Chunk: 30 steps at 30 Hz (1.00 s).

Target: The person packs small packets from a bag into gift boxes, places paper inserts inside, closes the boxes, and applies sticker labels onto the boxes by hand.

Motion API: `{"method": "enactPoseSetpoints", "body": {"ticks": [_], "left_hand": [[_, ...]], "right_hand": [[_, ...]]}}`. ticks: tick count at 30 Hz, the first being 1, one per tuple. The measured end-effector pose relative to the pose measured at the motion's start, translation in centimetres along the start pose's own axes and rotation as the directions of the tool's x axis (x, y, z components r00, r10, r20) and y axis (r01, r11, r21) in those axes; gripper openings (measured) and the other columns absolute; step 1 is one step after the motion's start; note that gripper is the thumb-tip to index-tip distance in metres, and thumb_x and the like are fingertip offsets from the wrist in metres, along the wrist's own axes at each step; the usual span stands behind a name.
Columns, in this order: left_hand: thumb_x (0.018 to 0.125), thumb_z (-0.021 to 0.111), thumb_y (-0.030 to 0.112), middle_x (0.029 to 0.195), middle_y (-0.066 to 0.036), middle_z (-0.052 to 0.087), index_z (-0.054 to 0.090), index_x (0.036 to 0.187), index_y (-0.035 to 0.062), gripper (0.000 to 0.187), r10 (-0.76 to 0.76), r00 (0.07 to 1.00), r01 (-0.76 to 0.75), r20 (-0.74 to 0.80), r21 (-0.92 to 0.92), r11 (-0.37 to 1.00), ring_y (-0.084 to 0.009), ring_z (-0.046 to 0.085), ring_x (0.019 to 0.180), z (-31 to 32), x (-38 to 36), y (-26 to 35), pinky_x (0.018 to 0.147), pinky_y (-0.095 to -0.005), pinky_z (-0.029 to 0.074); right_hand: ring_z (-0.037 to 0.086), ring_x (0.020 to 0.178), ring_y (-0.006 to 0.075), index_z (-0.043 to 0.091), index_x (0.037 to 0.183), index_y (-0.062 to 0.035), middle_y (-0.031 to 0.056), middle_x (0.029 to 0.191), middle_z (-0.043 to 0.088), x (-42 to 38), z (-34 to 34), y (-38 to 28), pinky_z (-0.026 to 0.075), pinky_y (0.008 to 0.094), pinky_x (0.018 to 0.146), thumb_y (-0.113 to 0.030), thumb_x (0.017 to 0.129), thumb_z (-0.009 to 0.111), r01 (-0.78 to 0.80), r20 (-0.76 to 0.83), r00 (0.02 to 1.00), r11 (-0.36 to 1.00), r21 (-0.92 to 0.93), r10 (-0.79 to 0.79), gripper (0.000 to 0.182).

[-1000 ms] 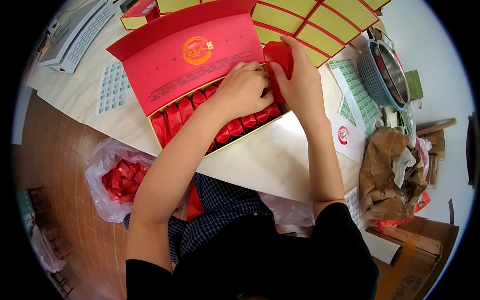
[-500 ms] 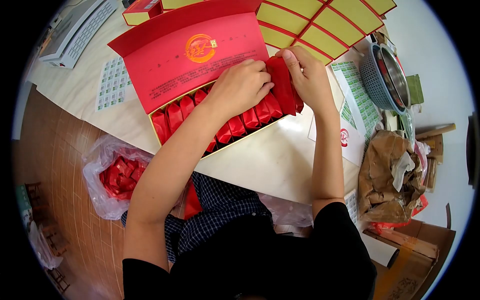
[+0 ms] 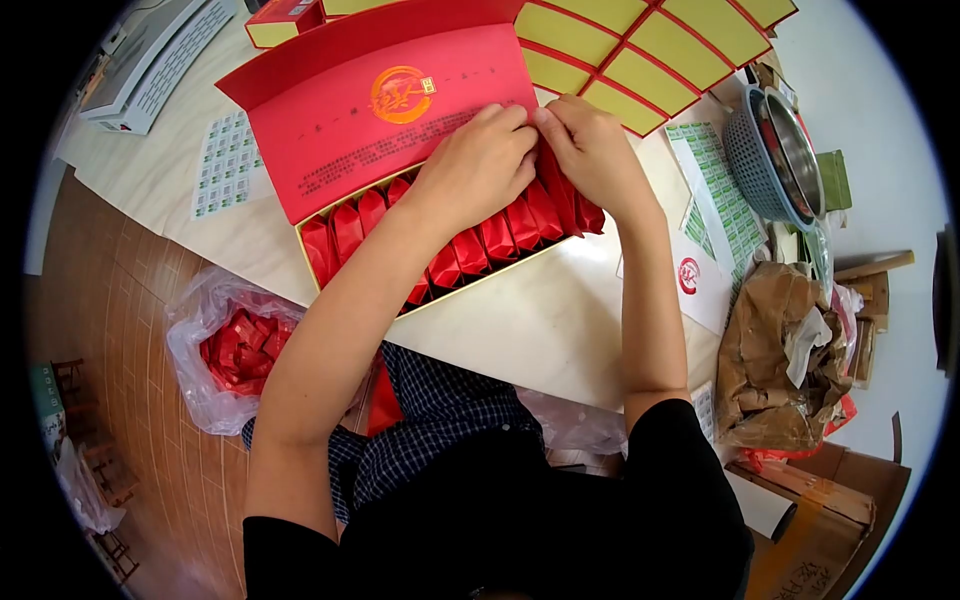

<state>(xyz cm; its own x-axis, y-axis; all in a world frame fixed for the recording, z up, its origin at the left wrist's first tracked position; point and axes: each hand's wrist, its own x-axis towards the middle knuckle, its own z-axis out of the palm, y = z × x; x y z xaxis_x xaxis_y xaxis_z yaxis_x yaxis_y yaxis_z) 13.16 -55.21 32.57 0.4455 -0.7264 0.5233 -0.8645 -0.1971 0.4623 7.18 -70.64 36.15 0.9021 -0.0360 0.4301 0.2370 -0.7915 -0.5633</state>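
Note:
An open gift box point(image 3: 470, 304) with a raised red lid point(image 3: 330, 150) stands on the table, holding a row of shiny red packets point(image 3: 470, 252). At the box's right end, a red packet point(image 3: 562, 195) sits tilted, its lower end by the front rim. My right hand point(image 3: 595, 155) pinches its upper end, thumb on top. Close beside it, my left hand point(image 3: 478, 165) reaches over the row with curled fingers against the same packet's upper left edge. Both hands hide that packet's top and several packets in the middle of the row.
Several yellow box trays with red edges point(image 3: 640, 60) lie behind the box. Sticker sheets point(image 3: 232, 165) are at the left, a blue basket with a metal bowl point(image 3: 750, 150) at the right. Below the left table edge, a plastic bag point(image 3: 195, 390) holds more red packets.
The right-end packet has gone lower into the box. My right hand has moved slightly left and down, and my left hand slightly up, bringing their fingertips closer together.

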Motion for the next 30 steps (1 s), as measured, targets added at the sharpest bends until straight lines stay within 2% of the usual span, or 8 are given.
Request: {"method": "enactPoseSetpoints", "body": {"ticks": [6, 11, 18, 20, 22, 24, 26, 30], "left_hand": [[0.085, 0.050, 0.002, 0.094, -0.016, 0.054, 0.051, 0.092, -0.0016, 0.008, -0.061, 0.998, 0.056, -0.032, -0.132, 0.990, -0.0340, 0.053, 0.094, 0.0, -0.1, -0.6, 0.082, -0.0424, 0.045], [0.089, 0.045, 0.002, 0.094, -0.017, 0.055, 0.047, 0.094, -0.0008, 0.007, -0.212, 0.974, 0.185, -0.073, -0.272, 0.944, -0.0349, 0.055, 0.092, -0.2, -0.1, -0.1, 0.083, -0.0420, 0.045], [0.091, 0.045, 0.003, 0.098, -0.016, 0.056, 0.048, 0.100, -0.0003, 0.010, -0.290, 0.954, 0.247, -0.071, -0.361, 0.899, -0.0346, 0.056, 0.095, -0.4, 0.0, -0.6, 0.086, -0.0413, 0.045], [0.089, 0.045, 0.003, 0.103, -0.020, 0.055, 0.049, 0.096, -0.0009, 0.009, -0.235, 0.969, 0.198, -0.081, -0.321, 0.926, -0.0386, 0.055, 0.099, -0.3, 0.0, -0.1, 0.084, -0.0466, 0.044], [0.092, 0.045, 0.004, 0.111, -0.020, 0.054, 0.051, 0.108, 0.0000, 0.018, -0.139, 0.989, 0.147, 0.056, -0.180, 0.973, -0.0351, 0.052, 0.110, -0.4, -0.8, 0.6, 0.096, -0.0431, 0.041], [0.092, 0.047, 0.008, 0.133, -0.020, 0.048, 0.047, 0.131, 0.0025, 0.040, -0.068, 0.989, 0.080, 0.132, -0.091, 0.993, -0.0340, 0.043, 0.127, -0.2, -2.6, 1.2, 0.108, -0.0419, 0.034], [0.092, 0.049, 0.011, 0.138, -0.018, 0.044, 0.046, 0.134, 0.0032, 0.043, 0.063, 0.994, -0.079, 0.094, 0.175, 0.981, -0.0328, 0.042, 0.129, 0.4, -4.3, 0.8, 0.109, -0.0420, 0.032], [0.091, 0.051, 0.011, 0.133, -0.017, 0.048, 0.049, 0.128, 0.0022, 0.038, 0.081, 0.995, -0.089, 0.055, 0.144, 0.986, -0.0329, 0.044, 0.125, -0.2, -4.2, 1.2, 0.107, -0.0429, 0.035]], "right_hand": [[0.059, 0.081, 0.0351, 0.055, 0.108, 0.0033, 0.0185, 0.089, 0.060, -0.5, 2.2, 1.3, 0.047, 0.0385, 0.076, -0.020, 0.098, 0.048, 0.037, -0.073, 0.996, 0.997, -0.071, -0.042, 0.026], [0.060, 0.096, 0.0396, 0.034, 0.136, -0.0005, 0.0251, 0.111, 0.058, -0.7, 3.0, 2.5, 0.049, 0.0437, 0.078, -0.032, 0.098, 0.047, -0.178, 0.037, 0.982, 0.974, -0.139, 0.185, 0.051], [0.059, 0.102, 0.0414, 0.016, 0.147, 0.0001, 0.0279, 0.113, 0.059, -0.8, 3.6, 3.1, 0.050, 0.0445, 0.081, -0.040, 0.099, 0.040, -0.217, 0.165, 0.944, 0.915, -0.339, 0.285, 0.067], [0.057, 0.108, 0.0422, 0.018, 0.146, 0.0016, 0.0299, 0.116, 0.058, -0.7, 3.9, 4.3, 0.048, 0.0443, 0.088, -0.042, 0.099, 0.040, -0.211, 0.217, 0.938, 0.941, -0.266, 0.271, 0.068], [0.041, 0.132, 0.0359, 0.022, 0.146, 0.0017, 0.0299, 0.137, 0.044, -0.6, 3.7, 4.3, 0.033, 0.0378, 0.107, -0.048, 0.100, 0.036, -0.368, 0.315, 0.901, 0.911, 0.186, 0.300, 0.069], [0.036, 0.136, 0.0292, 0.023, 0.146, 0.0006, 0.0240, 0.144, 0.039, -0.9, 3.4, 4.3, 0.029, 0.0347, 0.110, -0.047, 0.101, 0.034, -0.487, 0.372, 0.858, 0.789, 0.375, 0.353, 0.067], [0.035, 0.136, 0.0275, 0.026, 0.146, 0.0003, 0.0221, 0.145, 0.038, -2.4, 2.5, 3.7, 0.028, 0.0342, 0.111, -0.046, 0.101, 0.035, -0.538, 0.376, 0.834, 0.747, 0.390, 0.405, 0.065], [0.036, 0.135, 0.0253, 0.035, 0.143, 0.0002, 0.0192, 0.143, 0.041, -7.0, 0.0, 0.3, 0.027, 0.0340, 0.111, -0.043, 0.101, 0.038, -0.595, 0.327, 0.803, 0.707, 0.382, 0.499, 0.060]]}}
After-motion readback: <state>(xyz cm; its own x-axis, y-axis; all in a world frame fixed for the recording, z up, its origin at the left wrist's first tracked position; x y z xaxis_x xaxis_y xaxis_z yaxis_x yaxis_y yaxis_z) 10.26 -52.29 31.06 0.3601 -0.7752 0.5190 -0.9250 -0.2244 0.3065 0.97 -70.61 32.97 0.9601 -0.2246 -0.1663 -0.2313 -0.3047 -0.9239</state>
